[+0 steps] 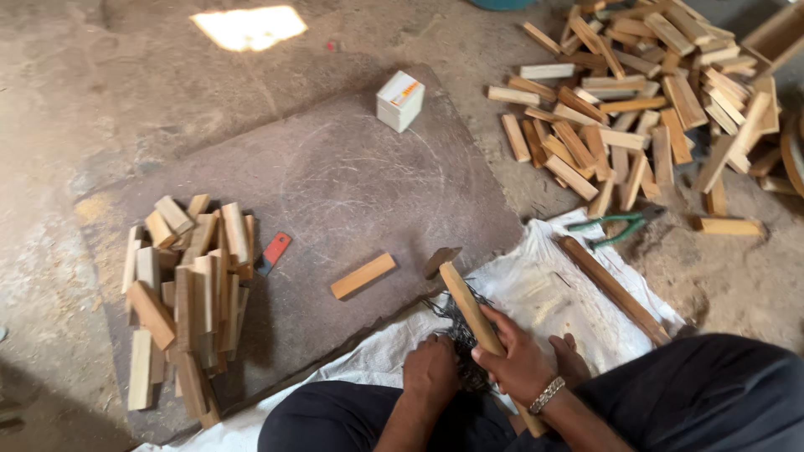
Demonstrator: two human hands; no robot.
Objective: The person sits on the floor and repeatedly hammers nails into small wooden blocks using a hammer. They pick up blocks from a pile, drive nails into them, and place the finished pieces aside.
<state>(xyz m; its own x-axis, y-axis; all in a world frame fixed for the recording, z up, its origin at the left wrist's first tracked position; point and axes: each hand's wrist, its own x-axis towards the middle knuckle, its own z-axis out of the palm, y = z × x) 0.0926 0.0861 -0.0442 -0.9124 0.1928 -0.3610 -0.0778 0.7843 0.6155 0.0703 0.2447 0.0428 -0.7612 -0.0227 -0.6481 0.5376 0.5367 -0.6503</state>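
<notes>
My right hand [517,362], a metal bracelet on its wrist, is shut on the pale wooden handle of a hammer [466,305]. The handle slants up and left to a dark head by the slab's edge. My left hand [430,373] is closed just left of it, on a dark bundle of thin black pieces [457,328] lying on the white sack. A single wooden block [362,276] lies alone on the dark slab [352,184], a short way left of the hammer head.
A stack of wooden blocks [186,289] sits at the slab's left. A big loose heap of blocks [645,100] fills the upper right. A small white box [400,100], a red tool [273,249], green-handled pliers [615,226] and a long wooden strip [611,289] on the white sack [544,289] lie around.
</notes>
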